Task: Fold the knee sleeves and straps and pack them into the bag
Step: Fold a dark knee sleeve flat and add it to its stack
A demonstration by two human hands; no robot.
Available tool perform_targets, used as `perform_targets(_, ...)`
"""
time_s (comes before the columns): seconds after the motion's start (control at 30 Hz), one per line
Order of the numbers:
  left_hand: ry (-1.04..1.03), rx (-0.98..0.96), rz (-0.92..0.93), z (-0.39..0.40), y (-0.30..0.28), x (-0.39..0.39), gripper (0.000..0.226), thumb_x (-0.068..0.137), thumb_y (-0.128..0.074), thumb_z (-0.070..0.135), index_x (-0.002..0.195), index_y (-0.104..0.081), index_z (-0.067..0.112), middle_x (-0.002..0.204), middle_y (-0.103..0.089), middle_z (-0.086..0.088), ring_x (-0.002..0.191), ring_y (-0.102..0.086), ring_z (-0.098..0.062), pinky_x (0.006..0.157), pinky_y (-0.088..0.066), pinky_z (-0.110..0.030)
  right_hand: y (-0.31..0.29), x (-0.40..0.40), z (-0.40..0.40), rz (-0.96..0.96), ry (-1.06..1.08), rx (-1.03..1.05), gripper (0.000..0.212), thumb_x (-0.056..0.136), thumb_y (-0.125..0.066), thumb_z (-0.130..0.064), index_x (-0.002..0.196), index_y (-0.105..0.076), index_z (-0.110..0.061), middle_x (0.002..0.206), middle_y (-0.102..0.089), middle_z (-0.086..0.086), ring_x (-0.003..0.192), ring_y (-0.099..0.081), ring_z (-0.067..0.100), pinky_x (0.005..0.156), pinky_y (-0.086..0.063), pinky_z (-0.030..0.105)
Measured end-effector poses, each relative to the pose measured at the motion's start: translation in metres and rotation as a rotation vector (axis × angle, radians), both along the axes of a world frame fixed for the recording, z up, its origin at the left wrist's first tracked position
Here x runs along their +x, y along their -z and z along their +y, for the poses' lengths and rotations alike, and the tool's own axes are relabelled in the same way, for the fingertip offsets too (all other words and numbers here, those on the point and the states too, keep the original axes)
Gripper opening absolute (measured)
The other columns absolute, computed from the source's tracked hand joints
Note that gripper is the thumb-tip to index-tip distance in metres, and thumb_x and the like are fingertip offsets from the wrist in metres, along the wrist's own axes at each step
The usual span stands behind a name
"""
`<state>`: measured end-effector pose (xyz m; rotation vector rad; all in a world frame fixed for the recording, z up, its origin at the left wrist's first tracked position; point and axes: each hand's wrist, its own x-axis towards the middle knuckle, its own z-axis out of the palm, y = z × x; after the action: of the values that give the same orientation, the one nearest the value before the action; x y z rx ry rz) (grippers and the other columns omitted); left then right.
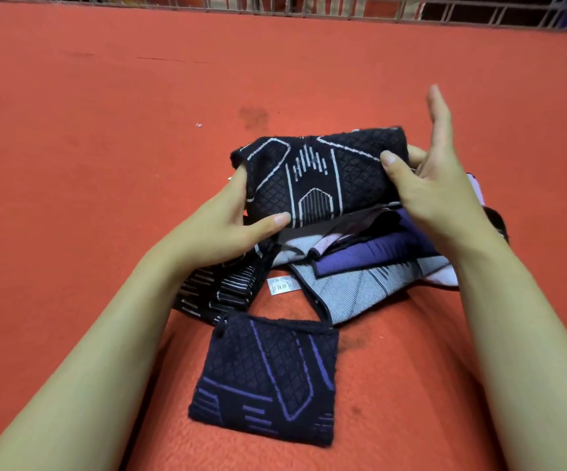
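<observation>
A black knee sleeve with white line patterns [316, 175] is held up, folded over, above a pile of other pieces. My left hand [237, 219] grips its left end, thumb on the front and fingers behind. My right hand [424, 185] pinches its right end with the thumb on top, while its upper fingers stick straight up. A folded black sleeve with purple lines [268, 379] lies flat nearest me. Under the held sleeve lie purple and grey-striped fabric pieces [370, 266] and a black-and-white striped piece [220, 290]. I see no bag that I can identify.
Everything lies on an orange-red felt-like cover [105, 147]. A small white label [282, 285] sticks out under the pile. A metal grid fence [309, 5] runs along the far edge.
</observation>
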<state>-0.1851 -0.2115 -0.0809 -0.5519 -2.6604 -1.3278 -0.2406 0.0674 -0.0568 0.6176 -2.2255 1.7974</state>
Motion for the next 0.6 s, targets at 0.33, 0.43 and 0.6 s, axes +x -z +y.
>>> perform_targets(0.33, -0.322, 0.255, 0.114, -0.006, -0.006, -0.005, 0.033, 0.097, -0.074, 0.031, 0.127, -0.063, 0.023, 0.081, -0.075, 0.003, 0.071, -0.064, -0.005, 0.074, -0.051, -0.030, 0.013, -0.005, 0.005, -0.005, 0.274, 0.077, 0.039, 0.099, -0.059, -0.031, 0.132, -0.039, -0.037, 0.102, -0.078, -0.003, 0.085, -0.068, 0.017, 0.095, -0.055, 0.055)
perform_targets(0.43, -0.396, 0.331, 0.109, -0.008, -0.006, -0.005, 0.040, 0.098, -0.072, 0.035, 0.134, -0.059, 0.024, 0.075, -0.072, 0.008, 0.070, -0.063, -0.002, 0.076, -0.049, -0.024, 0.009, -0.003, 0.004, 0.025, 0.257, 0.075, 0.024, 0.100, -0.061, -0.032, 0.121, -0.049, -0.033, 0.084, -0.077, -0.009, 0.070, -0.062, 0.011, 0.075, -0.052, 0.040)
perform_targets(0.6, -0.277, 0.480, 0.078, -0.008, -0.005, -0.005, 0.048, 0.101, -0.068, 0.015, 0.148, -0.056, 0.019, 0.105, -0.080, 0.002, 0.101, -0.071, -0.007, 0.101, -0.051, -0.025, 0.002, 0.002, 0.014, 0.007, 0.014, 0.437, 0.060, 0.081, -0.079, -0.054, 0.132, -0.055, -0.034, 0.124, -0.065, -0.018, 0.114, -0.061, -0.003, 0.101, -0.045, 0.020)
